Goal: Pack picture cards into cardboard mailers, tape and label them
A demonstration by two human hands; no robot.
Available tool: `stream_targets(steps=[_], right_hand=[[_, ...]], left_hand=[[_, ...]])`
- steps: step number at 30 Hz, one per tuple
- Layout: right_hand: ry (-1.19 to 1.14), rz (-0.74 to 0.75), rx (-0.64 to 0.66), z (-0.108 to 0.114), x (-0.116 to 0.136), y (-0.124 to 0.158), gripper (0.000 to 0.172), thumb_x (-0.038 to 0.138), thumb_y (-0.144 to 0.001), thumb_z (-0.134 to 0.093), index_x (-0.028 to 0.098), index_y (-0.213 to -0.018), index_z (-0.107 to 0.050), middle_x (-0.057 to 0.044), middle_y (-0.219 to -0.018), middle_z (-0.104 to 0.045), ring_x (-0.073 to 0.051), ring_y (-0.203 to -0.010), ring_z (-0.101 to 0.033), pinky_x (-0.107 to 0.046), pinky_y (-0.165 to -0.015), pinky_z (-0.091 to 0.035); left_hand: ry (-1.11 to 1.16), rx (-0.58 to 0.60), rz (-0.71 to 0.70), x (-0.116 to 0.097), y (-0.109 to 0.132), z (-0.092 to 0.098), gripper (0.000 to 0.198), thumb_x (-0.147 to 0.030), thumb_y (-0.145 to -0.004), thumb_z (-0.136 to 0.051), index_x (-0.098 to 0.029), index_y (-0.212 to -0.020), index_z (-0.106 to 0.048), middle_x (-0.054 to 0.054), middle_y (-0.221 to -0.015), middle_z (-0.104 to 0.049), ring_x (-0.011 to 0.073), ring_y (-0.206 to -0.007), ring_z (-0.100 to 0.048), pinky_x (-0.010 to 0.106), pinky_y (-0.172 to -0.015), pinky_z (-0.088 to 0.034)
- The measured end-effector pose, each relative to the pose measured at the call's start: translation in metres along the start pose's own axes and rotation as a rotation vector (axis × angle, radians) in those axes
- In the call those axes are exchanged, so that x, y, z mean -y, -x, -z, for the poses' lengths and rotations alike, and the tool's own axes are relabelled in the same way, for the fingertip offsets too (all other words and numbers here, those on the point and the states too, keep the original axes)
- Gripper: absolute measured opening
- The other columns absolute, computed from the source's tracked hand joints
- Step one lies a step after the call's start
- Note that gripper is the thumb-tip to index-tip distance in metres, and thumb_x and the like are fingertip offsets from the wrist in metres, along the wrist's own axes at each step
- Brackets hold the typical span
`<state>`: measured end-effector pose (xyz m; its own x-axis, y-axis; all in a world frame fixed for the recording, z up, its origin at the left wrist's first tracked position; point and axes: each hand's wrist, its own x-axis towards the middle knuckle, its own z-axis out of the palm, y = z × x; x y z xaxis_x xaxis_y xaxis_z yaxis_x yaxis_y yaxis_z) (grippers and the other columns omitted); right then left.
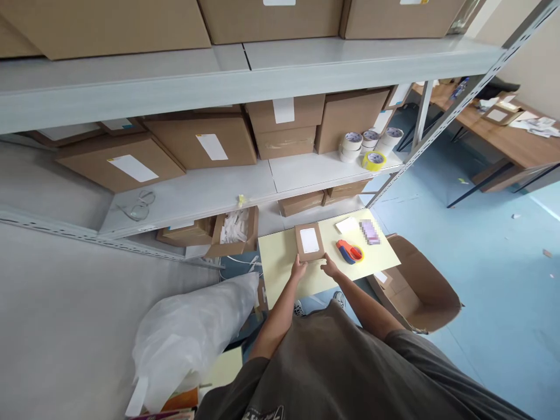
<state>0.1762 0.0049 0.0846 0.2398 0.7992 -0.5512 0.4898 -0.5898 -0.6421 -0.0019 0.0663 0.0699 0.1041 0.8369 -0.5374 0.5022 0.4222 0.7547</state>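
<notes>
A small brown cardboard box [299,238] with a white label on its top lies on the pale yellow table [280,280] in front of me. My left hand [298,269] is closed on its near left corner, fingers partly hidden by the box edge. At the near right corner, my right hand [330,267] grips the box with its fingertips. To the right of the box rests a red and blue tape dispenser [345,252] with a yellow roll. Behind the dispenser are a white paper piece [347,225] and a blurred purple item [370,231].
A metal shelf [210,185] with cardboard boxes and tape rolls [373,160] rises behind the table. An open carton [431,280] stands on the floor at right. A big white plastic bag [192,332] bulges at left. A wooden desk [525,146] is far right.
</notes>
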Motion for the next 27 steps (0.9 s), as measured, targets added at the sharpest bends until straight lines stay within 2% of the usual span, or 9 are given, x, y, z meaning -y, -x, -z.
stream_targets(steps=[3, 5, 8, 11, 15, 19, 23, 27], right_hand=[[0.009, -0.027, -0.008, 0.003, -0.006, -0.003, 0.073, 0.017, -0.080, -0.055, 0.020, -0.153, -0.047, -0.010, -0.137, -0.072, -0.023, -0.114, -0.072, -0.031, -0.090, -0.058], [0.022, -0.051, -0.002, 0.012, -0.007, -0.006, 0.077, 0.018, -0.083, -0.057, 0.020, -0.158, -0.045, -0.013, -0.146, -0.067, -0.026, -0.126, -0.069, -0.034, -0.095, -0.058], [0.026, -0.035, -0.048, 0.036, -0.009, -0.010, 0.077, 0.022, -0.088, -0.058, 0.019, -0.163, -0.042, -0.015, -0.156, -0.059, -0.028, -0.138, -0.062, -0.036, -0.104, -0.055], [0.034, 0.014, -0.130, 0.071, -0.010, -0.015, 0.074, 0.024, -0.092, -0.056, 0.019, -0.164, -0.042, -0.013, -0.161, -0.055, -0.028, -0.143, -0.058, -0.037, -0.112, -0.051], [0.065, 0.053, -0.204, 0.125, -0.014, -0.034, 0.072, 0.024, -0.096, -0.051, 0.022, -0.167, -0.038, -0.009, -0.163, -0.054, -0.027, -0.146, -0.054, -0.039, -0.120, -0.045], [0.084, 0.079, -0.239, 0.175, -0.027, -0.068, 0.075, 0.020, -0.095, -0.050, 0.023, -0.168, -0.036, -0.006, -0.167, -0.047, -0.026, -0.150, -0.050, -0.038, -0.124, -0.041], [0.105, 0.081, -0.185, 0.209, -0.056, -0.114, 0.075, 0.018, -0.094, -0.051, 0.018, -0.168, -0.037, -0.008, -0.170, -0.044, -0.026, -0.155, -0.043, -0.039, -0.127, -0.037], [0.225, 0.059, -0.061, 0.218, -0.087, -0.161, 0.082, 0.015, -0.089, -0.054, 0.013, -0.169, -0.034, -0.013, -0.175, -0.033, -0.030, -0.161, -0.032, -0.043, -0.130, -0.033]], left_hand=[[-0.058, -0.005, -0.009, -0.002, 0.000, 0.002, 0.062, -0.029, -0.090, -0.069, -0.020, -0.150, -0.057, 0.014, -0.141, -0.071, 0.0276, -0.130, -0.067, 0.035, -0.105, -0.054], [-0.133, -0.074, -0.028, -0.005, 0.002, 0.004, 0.062, -0.028, -0.092, -0.066, -0.020, -0.152, -0.055, 0.015, -0.148, -0.066, 0.0288, -0.138, -0.062, 0.037, -0.111, -0.051], [-0.226, -0.215, -0.168, -0.020, 0.004, 0.000, 0.064, -0.025, -0.093, -0.062, -0.018, -0.156, -0.051, 0.017, -0.158, -0.056, 0.0303, -0.150, -0.049, 0.040, -0.122, -0.041], [-0.274, -0.256, -0.332, -0.051, 0.000, -0.016, 0.060, -0.023, -0.096, -0.059, -0.020, -0.155, -0.053, 0.015, -0.158, -0.055, 0.0304, -0.153, -0.043, 0.046, -0.128, -0.035], [-0.276, -0.182, -0.414, -0.105, -0.021, -0.056, 0.053, -0.023, -0.097, -0.058, -0.023, -0.150, -0.058, 0.013, -0.153, -0.060, 0.0294, -0.149, -0.047, 0.046, -0.127, -0.036], [-0.229, -0.072, -0.389, -0.147, -0.058, -0.105, 0.048, -0.027, -0.099, -0.059, -0.020, -0.147, -0.060, 0.013, -0.144, -0.066, 0.0262, -0.136, -0.060, 0.038, -0.117, -0.046], [-0.281, 0.005, -0.254, -0.163, -0.102, -0.153, 0.048, -0.028, -0.095, -0.068, -0.019, -0.142, -0.063, 0.015, -0.138, -0.070, 0.0257, -0.127, -0.066, 0.034, -0.108, -0.049], [-0.353, 0.008, -0.117, -0.160, -0.142, -0.196, 0.043, -0.029, -0.091, -0.073, -0.020, -0.133, -0.068, 0.015, -0.134, -0.073, 0.0270, -0.124, -0.068, 0.033, -0.103, -0.050]])
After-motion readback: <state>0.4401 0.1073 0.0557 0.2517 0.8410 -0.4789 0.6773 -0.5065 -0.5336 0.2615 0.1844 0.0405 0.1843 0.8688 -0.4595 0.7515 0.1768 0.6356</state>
